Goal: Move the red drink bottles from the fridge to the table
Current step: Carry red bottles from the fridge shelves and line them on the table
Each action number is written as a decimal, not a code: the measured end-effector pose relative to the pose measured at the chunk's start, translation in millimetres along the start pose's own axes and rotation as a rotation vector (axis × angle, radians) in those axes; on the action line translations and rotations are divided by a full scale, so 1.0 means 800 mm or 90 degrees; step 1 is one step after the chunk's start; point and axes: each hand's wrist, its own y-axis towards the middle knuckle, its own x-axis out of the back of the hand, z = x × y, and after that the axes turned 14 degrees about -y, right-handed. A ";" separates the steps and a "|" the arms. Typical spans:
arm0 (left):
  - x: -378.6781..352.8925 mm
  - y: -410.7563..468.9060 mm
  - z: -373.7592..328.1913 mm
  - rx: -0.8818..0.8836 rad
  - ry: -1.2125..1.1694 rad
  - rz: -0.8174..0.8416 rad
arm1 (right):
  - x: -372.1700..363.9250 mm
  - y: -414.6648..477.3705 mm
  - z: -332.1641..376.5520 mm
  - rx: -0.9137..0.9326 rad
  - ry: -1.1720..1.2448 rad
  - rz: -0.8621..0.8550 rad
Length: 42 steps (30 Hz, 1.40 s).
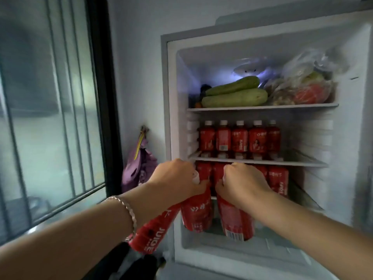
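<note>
The fridge (171, 98) stands open in front of me. My left hand (173, 179) grips the necks of two red drink bottles, one (153, 231) slanting down to the left and one (196, 213) hanging straight. My right hand (242, 184) grips the top of a third red bottle (236, 219), hanging in front of the lower shelf. A row of several red bottles (240, 138) with white caps stands on the middle shelf (262, 161). More red bottles (278, 181) stand on the shelf below, partly hidden by my hands.
The top shelf (262, 107) carries green gourds (234, 98) and plastic bags of vegetables (306, 85). A purple bag (139, 164) hangs on the wall left of the fridge. Further left is a barred window (50, 110) with a dark frame.
</note>
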 end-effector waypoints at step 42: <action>0.289 -1.448 -0.751 1.468 0.453 -0.414 | 0.640 -1.327 0.375 1.397 0.565 0.077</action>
